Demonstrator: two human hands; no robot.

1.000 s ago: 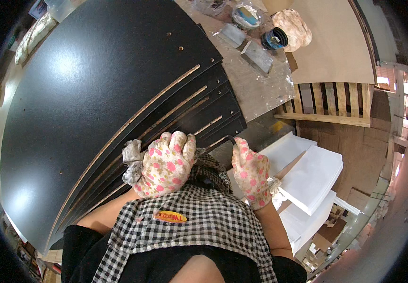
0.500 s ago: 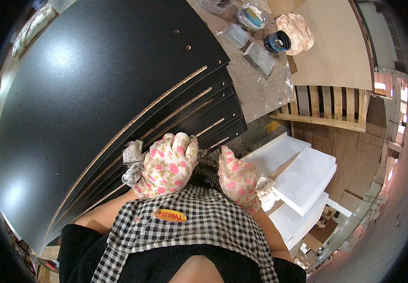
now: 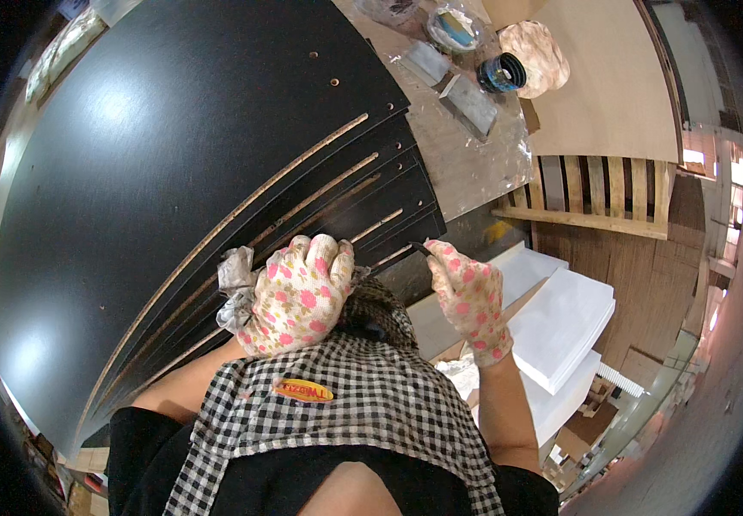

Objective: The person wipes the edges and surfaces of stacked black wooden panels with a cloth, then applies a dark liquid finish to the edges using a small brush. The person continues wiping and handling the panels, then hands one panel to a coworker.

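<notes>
Several black panels [image 3: 174, 112] lie stacked in steps, with long grooves and small holes along their right side. My left hand [image 3: 301, 297], in a flowered knit glove, rests closed on the nearer panels. A crumpled grey-white cloth [image 3: 235, 275] sticks out from its outer side, and the rest of it is hidden under the hand. My right hand [image 3: 472, 297], gloved alike, is closed in a pinch around a thin dark tool [image 3: 421, 248]. The tool's tip points left, close to the right end of a near panel's groove. Most of the tool is hidden by the fingers.
Stacked white boards [image 3: 560, 322] stand right of my right hand. Beyond the panels are a dark open can [image 3: 502, 73], grey flat blocks [image 3: 471, 105], a plastic-wrapped round container [image 3: 455, 30] and a pale crumpled bundle [image 3: 536, 58]. A slatted wooden pallet [image 3: 582, 222] lies at the right.
My right hand has moved right, away from my left hand, and now the dark tool shows at its fingertips. My left hand has stayed on the panels with the cloth.
</notes>
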